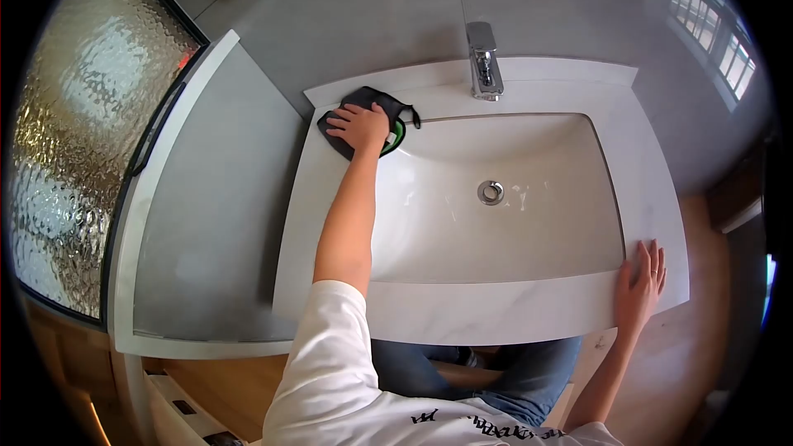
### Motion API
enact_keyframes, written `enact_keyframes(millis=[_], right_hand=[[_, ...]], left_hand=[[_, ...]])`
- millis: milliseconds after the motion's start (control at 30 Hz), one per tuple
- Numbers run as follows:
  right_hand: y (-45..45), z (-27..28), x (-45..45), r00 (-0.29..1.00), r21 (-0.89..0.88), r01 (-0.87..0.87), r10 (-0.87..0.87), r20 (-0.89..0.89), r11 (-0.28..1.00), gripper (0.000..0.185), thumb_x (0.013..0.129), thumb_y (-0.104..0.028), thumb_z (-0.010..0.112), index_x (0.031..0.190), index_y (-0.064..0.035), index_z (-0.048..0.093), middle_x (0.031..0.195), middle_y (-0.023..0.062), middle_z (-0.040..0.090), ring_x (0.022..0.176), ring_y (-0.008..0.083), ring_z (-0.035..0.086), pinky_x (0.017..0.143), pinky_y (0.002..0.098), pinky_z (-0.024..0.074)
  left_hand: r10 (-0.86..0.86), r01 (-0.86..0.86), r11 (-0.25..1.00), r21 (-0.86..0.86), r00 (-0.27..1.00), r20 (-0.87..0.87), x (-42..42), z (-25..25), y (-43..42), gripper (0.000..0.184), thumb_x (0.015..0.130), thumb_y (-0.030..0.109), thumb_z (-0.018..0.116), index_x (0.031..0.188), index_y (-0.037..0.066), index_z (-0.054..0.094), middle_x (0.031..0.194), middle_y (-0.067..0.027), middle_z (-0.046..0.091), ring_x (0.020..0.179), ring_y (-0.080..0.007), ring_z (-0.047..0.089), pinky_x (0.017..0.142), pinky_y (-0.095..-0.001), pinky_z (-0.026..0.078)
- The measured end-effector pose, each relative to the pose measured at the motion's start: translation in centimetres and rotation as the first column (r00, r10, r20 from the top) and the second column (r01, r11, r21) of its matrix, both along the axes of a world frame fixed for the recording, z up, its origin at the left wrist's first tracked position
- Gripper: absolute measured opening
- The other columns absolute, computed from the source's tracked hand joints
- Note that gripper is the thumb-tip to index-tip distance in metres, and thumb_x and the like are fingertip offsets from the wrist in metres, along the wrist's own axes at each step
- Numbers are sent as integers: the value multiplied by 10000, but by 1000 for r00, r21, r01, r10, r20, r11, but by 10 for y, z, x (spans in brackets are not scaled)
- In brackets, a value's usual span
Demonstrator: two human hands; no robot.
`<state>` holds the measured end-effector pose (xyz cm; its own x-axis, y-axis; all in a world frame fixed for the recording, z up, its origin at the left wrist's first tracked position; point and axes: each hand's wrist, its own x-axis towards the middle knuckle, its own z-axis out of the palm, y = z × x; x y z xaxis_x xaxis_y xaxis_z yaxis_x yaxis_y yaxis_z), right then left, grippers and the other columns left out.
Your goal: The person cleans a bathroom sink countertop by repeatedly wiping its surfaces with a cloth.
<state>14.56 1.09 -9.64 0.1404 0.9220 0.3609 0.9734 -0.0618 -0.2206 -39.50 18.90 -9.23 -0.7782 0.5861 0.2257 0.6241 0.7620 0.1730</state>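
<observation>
A dark grey cloth with a green patch and a black loop lies on the back left corner of the white countertop. My left hand presses flat on it, fingers spread. Part of the cloth reaches over the left rim of the white sink. On the counter's front right corner rests my right hand, its fingers stretched out and holding nothing.
A chrome faucet stands behind the sink, above the metal drain. To the left is a low grey partition with a white edge, then a textured glass panel. An open drawer shows at the lower left.
</observation>
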Motion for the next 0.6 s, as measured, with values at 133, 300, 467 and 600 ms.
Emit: enact_keyframes(millis=[133,300,467,600], right_hand=[[0,-2,1,1000,3,1,-1,22,1000,432,922,-251,537,1340,-141,541,1503,90,423,1426,285,329,1186,452,209],[-1,2,-1,1000,-7,-4,4,12,1000,442,911,-245,543,1340,-138,537,1506,94,415,1427,287,324,1189,455,200],[-3,9,-4,999,-2,-20,20,-30,1000,442,890,-229,567,1321,-131,548,1493,104,429,1414,303,340,1182,466,211],[-3,6,-1,999,6,-37,37,-32,999,450,889,-243,576,1322,-124,549,1481,121,442,1413,322,336,1178,472,209]], left_hand=[[-232,250,959,131,962,-143,72,-12,30,689,953,480,370,1380,-53,466,1487,-267,375,1397,-461,293,1135,-598,164],[-399,524,795,307,832,-386,182,-28,57,587,897,393,527,1206,-103,588,1320,-268,544,1275,-451,448,1091,-545,301],[-605,735,610,295,673,-425,145,-29,44,564,887,392,571,1189,-84,594,1282,-232,585,1229,-409,512,1067,-487,367],[-785,870,408,276,488,-380,78,-16,30,512,903,390,555,1251,17,595,1330,-145,579,1252,-366,501,1056,-467,376]])
